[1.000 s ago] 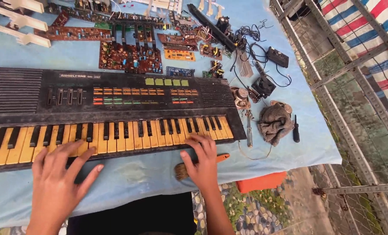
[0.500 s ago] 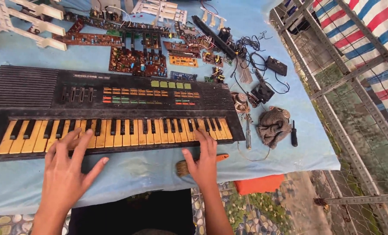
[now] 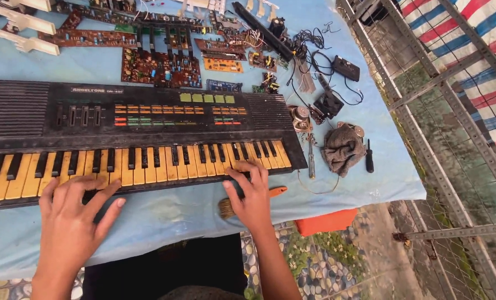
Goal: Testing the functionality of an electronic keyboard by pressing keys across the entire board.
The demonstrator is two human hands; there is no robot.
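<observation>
A black electronic keyboard (image 3: 148, 119) with yellowed keys lies across a table under a light blue cloth (image 3: 170, 214). My left hand (image 3: 73, 216) is spread at the front edge, its fingertips on the keys left of the middle. My right hand (image 3: 252, 194) rests with spread fingers on the keys near the right end. Under the right hand lies a small brush with an orange handle (image 3: 276, 191), partly hidden by the palm. Neither hand holds anything.
Several brown circuit boards (image 3: 159, 66) lie behind the keyboard with cables and a black adapter (image 3: 345, 68). A grey rag (image 3: 342, 149), a black-handled screwdriver (image 3: 369, 158) and a small speaker (image 3: 299, 118) sit to the right. A metal mesh fence (image 3: 426, 139) borders the table's right side.
The view has swung left and closer, so the keyboard sits further right in the frame. Both hands stay spread on the keys, with only small finger shifts.
</observation>
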